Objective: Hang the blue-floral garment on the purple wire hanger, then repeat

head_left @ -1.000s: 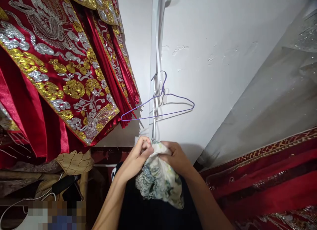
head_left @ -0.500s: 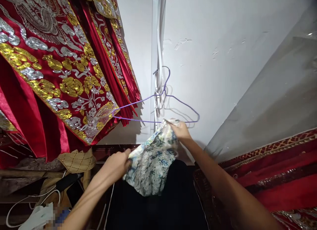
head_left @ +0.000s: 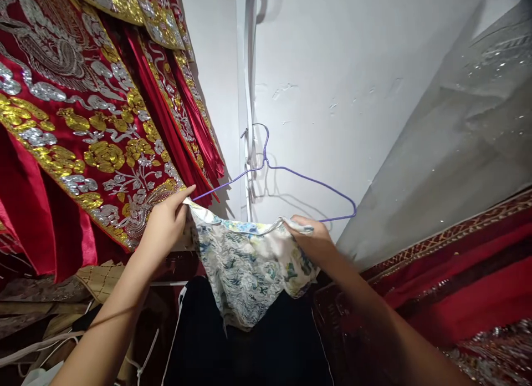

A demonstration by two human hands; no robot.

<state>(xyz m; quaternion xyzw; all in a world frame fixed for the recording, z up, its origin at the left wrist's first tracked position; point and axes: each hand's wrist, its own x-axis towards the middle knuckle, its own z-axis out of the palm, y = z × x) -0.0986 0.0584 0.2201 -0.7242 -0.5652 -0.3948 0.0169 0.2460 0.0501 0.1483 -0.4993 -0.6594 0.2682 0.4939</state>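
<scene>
Now cloth (head_left: 245,258) spread btwn hands

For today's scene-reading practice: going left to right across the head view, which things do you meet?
Red embroidered garment → left hand → patterned cloth → right hand → grey sheet.

purple hanger (head_left: 291,172); cloth (head_left: 245,264) white with blue, perhaps floral, print.

Both forearms reach forward and up, spread apart; left hand (head_left: 164,224) pinched shut, right hand (head_left: 313,242) curled closed in its grip, knuckles up
</scene>
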